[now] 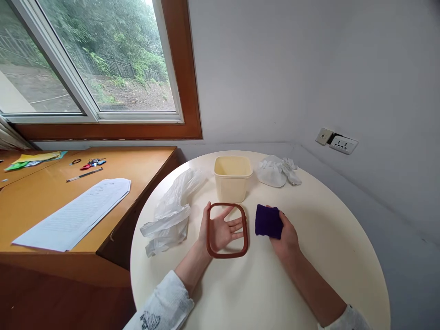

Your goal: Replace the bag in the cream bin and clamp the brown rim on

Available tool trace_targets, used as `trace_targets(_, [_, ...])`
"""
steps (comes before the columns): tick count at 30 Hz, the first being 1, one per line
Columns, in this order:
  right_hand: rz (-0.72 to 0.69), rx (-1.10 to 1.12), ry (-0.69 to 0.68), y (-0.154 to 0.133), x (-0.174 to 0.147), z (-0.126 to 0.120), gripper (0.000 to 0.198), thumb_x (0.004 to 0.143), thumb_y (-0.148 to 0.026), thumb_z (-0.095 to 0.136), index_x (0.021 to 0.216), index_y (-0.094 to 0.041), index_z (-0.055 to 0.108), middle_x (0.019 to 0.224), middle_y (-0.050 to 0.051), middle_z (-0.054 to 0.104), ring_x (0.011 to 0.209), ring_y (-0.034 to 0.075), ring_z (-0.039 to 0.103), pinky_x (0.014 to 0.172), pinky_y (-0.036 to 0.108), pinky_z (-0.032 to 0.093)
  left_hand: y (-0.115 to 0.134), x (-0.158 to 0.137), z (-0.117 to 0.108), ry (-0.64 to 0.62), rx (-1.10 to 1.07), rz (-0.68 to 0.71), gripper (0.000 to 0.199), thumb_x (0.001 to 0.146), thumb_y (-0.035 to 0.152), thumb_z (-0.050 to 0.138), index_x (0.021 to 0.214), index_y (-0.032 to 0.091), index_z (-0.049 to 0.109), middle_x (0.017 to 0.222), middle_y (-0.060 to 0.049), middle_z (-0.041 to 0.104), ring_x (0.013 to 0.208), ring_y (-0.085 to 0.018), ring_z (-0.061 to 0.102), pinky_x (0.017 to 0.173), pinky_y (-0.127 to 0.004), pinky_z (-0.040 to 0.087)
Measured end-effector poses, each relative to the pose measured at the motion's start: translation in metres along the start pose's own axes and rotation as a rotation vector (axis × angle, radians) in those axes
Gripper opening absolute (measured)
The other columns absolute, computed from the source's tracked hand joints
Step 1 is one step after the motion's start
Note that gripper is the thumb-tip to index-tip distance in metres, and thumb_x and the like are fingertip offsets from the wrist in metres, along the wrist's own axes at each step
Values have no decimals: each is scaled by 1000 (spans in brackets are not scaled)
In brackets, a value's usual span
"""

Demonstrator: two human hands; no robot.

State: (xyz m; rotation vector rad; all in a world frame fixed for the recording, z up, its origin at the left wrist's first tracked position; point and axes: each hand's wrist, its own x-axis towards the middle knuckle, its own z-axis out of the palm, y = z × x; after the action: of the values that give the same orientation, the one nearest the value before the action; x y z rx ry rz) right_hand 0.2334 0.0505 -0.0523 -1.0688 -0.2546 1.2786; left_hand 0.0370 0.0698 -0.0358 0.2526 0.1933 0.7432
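Observation:
In my left hand [223, 231] I hold a brown rounded-square frame [244, 245]. The palm and spread fingers show through its middle, and the thumb lies at its left side. A folded dark purple cloth [267, 221] is gripped in my right hand [287, 238], with the thumb over its right edge and the other fingers mostly hidden behind it. Just beyond both hands a cream plastic bin [233, 188] stands upright on the round table [233, 293]. Its top is open, and its floor is hidden from here.
A crumpled clear plastic bag [173, 211] lies left of the bin, and a bunched white plastic bag [278, 170] lies to its right. On the wooden desk [151, 160] at left are papers [75, 213], a pen [84, 174] and keys [93, 163]. Walls stand behind and right.

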Motion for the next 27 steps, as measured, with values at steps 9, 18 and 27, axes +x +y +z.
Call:
trace_targets(9, [-364,-487,-413,14,-11,7,53,83,-52,45,125,-20,50,130,6,51,125,22,39,106,39,27,-6,1,2,3,51,-57,67,77,63,39,125,17,43,116,-22,55,107,-36,52,91,-56,31])
trace_targets(18, [-363,-632,-633,20,-18,9,49,87,-49,41,125,-20,50,129,6,51,123,22,41,106,41,27,-1,1,0,36,-6,72,61,78,55,45,125,16,42,119,-22,52,106,-34,54,94,-54,31])
trace_targets(27, [-351,-803,-688,19,-24,8,48,86,-51,40,109,-16,62,103,8,65,99,22,57,94,38,40,5,-3,1,113,-58,274,58,73,54,51,117,17,46,119,-22,50,110,-34,52,91,-49,38])
